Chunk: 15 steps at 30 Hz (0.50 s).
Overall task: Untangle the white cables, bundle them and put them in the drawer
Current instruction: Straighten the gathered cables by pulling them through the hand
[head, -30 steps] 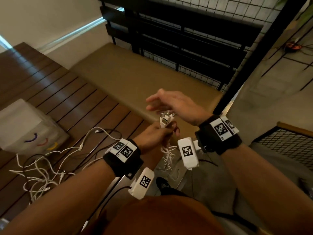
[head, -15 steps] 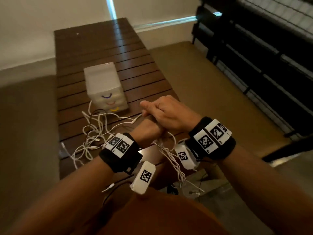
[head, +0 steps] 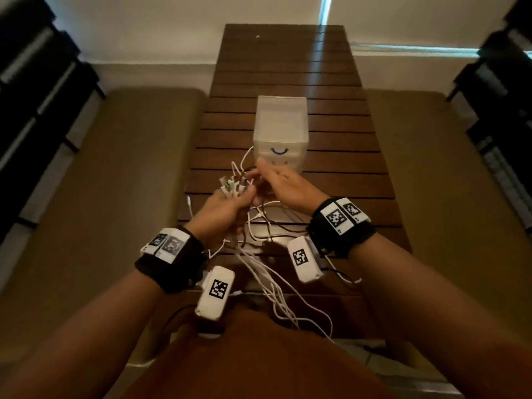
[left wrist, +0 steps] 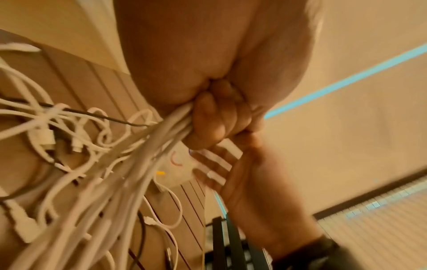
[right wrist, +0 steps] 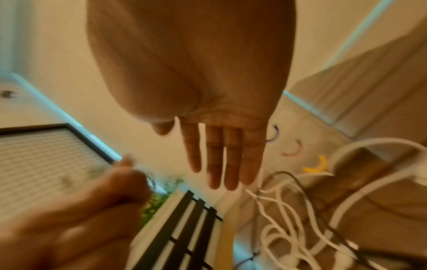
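Note:
My left hand (head: 227, 201) grips a bunch of white cables (head: 231, 187) near their plug ends, which stick up above the fist. In the left wrist view the fingers (left wrist: 215, 124) curl tightly round the white cables (left wrist: 148, 151), and the strands trail down over the table edge toward my lap. My right hand (head: 276, 180) hovers just right of the bunch with straight, spread fingers (right wrist: 219, 157), holding nothing. Behind both hands stands the small white drawer unit (head: 280, 131) with a blue handle on its top drawer; its drawers look closed.
A dark slatted wooden table (head: 288, 76) carries everything. More loose white cables (head: 267, 223) and a thin dark cable lie on it between my wrists. Tan benches (head: 129, 168) flank the table, with black railings at both sides and a pale wall beyond.
My view has swung left to face the table squarely. My right hand has let go of the bunch and opened beside it. My left hand still grips the cables, now raised over the table.

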Tool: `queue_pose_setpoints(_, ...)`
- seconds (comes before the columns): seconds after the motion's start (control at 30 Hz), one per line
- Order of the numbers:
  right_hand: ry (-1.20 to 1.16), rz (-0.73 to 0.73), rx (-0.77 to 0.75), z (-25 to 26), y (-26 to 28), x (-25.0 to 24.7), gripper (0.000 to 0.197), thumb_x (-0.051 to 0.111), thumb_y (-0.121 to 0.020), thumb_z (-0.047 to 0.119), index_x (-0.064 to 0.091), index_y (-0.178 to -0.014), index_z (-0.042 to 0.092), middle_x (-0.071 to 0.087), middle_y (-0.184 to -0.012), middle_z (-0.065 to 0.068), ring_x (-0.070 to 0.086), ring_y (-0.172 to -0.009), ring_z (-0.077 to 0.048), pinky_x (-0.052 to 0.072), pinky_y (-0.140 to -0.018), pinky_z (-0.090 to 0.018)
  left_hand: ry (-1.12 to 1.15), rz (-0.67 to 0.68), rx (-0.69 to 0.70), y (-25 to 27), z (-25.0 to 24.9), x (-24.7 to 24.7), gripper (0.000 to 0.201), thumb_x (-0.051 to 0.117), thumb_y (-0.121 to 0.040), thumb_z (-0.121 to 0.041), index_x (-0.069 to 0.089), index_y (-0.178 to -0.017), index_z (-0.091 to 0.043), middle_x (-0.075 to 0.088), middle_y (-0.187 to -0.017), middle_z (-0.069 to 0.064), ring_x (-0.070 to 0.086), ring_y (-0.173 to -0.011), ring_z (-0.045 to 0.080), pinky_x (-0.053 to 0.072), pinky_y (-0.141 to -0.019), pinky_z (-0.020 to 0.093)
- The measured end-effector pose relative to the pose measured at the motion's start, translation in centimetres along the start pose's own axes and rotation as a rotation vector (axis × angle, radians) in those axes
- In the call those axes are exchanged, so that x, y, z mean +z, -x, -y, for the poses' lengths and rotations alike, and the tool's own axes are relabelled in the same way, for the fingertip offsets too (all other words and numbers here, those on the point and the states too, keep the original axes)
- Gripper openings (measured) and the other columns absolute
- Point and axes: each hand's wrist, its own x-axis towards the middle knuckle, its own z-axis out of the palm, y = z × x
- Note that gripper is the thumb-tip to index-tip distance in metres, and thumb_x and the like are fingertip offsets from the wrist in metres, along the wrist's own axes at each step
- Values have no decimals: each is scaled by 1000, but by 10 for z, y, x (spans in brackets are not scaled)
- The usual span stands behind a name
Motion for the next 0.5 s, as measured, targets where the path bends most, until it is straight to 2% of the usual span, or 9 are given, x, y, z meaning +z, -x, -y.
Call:
queue_pose_setpoints(0.03, 73, -25, 40, -17, -11, 3, 41, 39, -102, 38, 67, -89, 10, 67, -80, -14, 62, -75, -23, 52, -83, -48, 50, -36, -18, 1, 4, -11, 34, 43, -102, -29, 55, -73, -15, 28, -44, -9, 23, -35, 5, 21, -37, 15)
queue_pose_setpoints(0.07, 196, -35, 105, -36, -22, 6, 38, 44, -100, 32, 65, -82, 6, 65, -78, -17, 60, -74, -24, 50, -83, -49, 95, -64, -34, 3, 8, -21, 35, 42, -102, -30, 55, -74, -13, 27, -44, -9, 22, -35, 5, 20, -36, 15)
queue_pose_setpoints(0.13, 457, -27, 285, -72, -34, 9, 27, 51, -95, 19, 66, -83, 0, 67, -87, -18, 63, -83, -30, 50, -80, -40, 177, -97, -45, 10, 15, -37, 35, 41, -102, -29, 56, -76, -12, 26, -45, -7, 22, -35, 5, 17, -37, 17)
queue_pose_setpoints(0.2, 635, -16, 378, -100, -37, 12, 21, 56, -90, 12, 71, -90, -2, 71, -95, -19, 66, -92, -33, 50, -77, -34, 231, -132, -46, 18, 22, -47, 34, 41, -102, -29, 57, -77, -11, 26, -46, -7, 21, -36, 6, 16, -39, 19)
queue_pose_setpoints(0.3, 610, 25, 441, -123, -41, 21, 19, 62, -86, 17, 76, -83, 3, 74, -88, -13, 67, -84, -27, 51, -71, -29, 283, -185, -71, 27, 31, -58, 33, 41, -101, -29, 56, -79, -10, 26, -46, -6, 22, -37, 6, 16, -38, 20)
queue_pose_setpoints(0.4, 563, 15, 403, -133, -52, 36, 22, 69, -82, 27, 74, -75, 7, 74, -79, -9, 68, -78, -24, 56, -73, -36, 327, -213, -93, 36, 37, -66, 32, 41, -101, -30, 55, -82, -10, 25, -47, -7, 22, -37, 6, 16, -38, 20)
queue_pose_setpoints(0.43, 543, -17, 389, -132, -54, 39, 22, 70, -82, 28, 72, -76, 8, 73, -81, -8, 68, -79, -25, 55, -73, -35, 327, -222, -100, 38, 38, -68, 31, 40, -102, -30, 55, -82, -10, 25, -47, -7, 21, -37, 6, 14, -39, 20)
queue_pose_setpoints(0.5, 501, -67, 383, -133, -57, 44, 14, 67, -85, 30, 71, -88, 16, 72, -89, -6, 65, -83, -24, 47, -71, -29, 312, -238, -105, 42, 39, -71, 31, 40, -101, -30, 54, -83, -9, 25, -46, -8, 21, -36, 5, 11, -42, 22)
